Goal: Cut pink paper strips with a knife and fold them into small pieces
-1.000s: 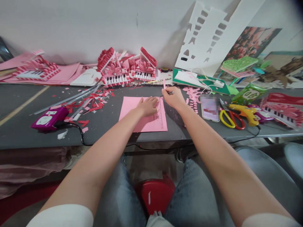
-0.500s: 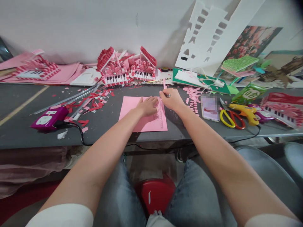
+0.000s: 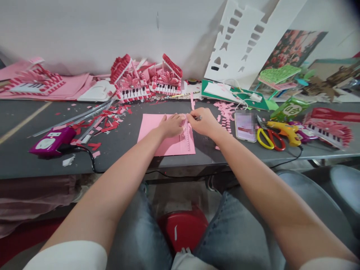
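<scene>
A pink paper sheet (image 3: 157, 138) lies on the dark table (image 3: 123, 157) in front of me. A clear ruler (image 3: 188, 139) runs along the sheet's right edge. My left hand (image 3: 170, 125) presses flat on the sheet and the ruler's top, fingers spread. My right hand (image 3: 204, 122) is closed around a small metal cutting tool (image 3: 198, 118) at the ruler's upper end. A thin pink strip (image 3: 192, 102) lies just beyond that hand.
Paper piano models (image 3: 146, 80) stand at the back among red and pink scraps (image 3: 104, 120). A purple power strip (image 3: 52, 140) with a black cord sits left. Right of me lie a phone (image 3: 244, 126), yellow-handled scissors (image 3: 267, 138) and a yellow glue gun (image 3: 284, 129).
My right hand has drawn left and slightly toward me, from beyond the sheet's top right corner to the ruler's upper end. The left hand has stayed on the sheet.
</scene>
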{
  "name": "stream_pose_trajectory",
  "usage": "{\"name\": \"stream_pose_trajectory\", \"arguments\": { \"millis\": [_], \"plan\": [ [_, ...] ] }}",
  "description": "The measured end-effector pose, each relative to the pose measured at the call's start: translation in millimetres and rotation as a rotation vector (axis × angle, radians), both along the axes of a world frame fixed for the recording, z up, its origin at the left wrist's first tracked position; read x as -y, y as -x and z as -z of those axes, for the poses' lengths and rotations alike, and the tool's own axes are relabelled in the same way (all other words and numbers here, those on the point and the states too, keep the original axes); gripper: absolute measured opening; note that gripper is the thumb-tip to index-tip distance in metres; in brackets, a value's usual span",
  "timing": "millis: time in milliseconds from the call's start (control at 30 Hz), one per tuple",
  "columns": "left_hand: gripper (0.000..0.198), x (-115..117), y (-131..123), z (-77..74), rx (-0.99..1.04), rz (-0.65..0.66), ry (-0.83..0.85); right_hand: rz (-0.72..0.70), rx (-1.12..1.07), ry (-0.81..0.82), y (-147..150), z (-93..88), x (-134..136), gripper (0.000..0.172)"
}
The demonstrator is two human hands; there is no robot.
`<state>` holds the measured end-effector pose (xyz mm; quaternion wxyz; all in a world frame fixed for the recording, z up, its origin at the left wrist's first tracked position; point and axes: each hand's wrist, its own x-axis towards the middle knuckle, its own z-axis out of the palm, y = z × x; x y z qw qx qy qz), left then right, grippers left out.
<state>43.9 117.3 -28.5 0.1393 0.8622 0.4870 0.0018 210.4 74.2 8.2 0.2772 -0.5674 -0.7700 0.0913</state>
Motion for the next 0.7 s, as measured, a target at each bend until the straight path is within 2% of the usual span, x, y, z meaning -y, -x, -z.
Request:
{"name": "stream_pose_trajectory", "arguments": {
  "millis": [200,333,433,567,700],
  "plan": [
    [0.059,3.1,-1.1,-5.2,0.009,0.002,0.009,-0.064,0.018,0.03,0.6,-8.2,22.5,0.043],
    [0.06,4.3,-1.7,-5.7,-0.003,-0.004,0.011,-0.106,-0.037,0.059,-6.5,-10.9,26.0,0.043],
    [0.061,5.1,-2.0,-5.3,-0.003,-0.017,0.005,-0.071,-0.147,0.092,-14.3,-8.7,17.0,0.042],
    [0.061,4.2,-2.6,-5.1,-0.008,-0.021,-0.003,0.011,-0.255,0.006,-19.0,2.0,-7.1,0.044],
    [0.066,1.7,-2.9,-4.8,-0.057,-0.014,0.012,0.055,-0.269,-0.037,-15.9,14.5,-29.9,0.045]
  ]
}}
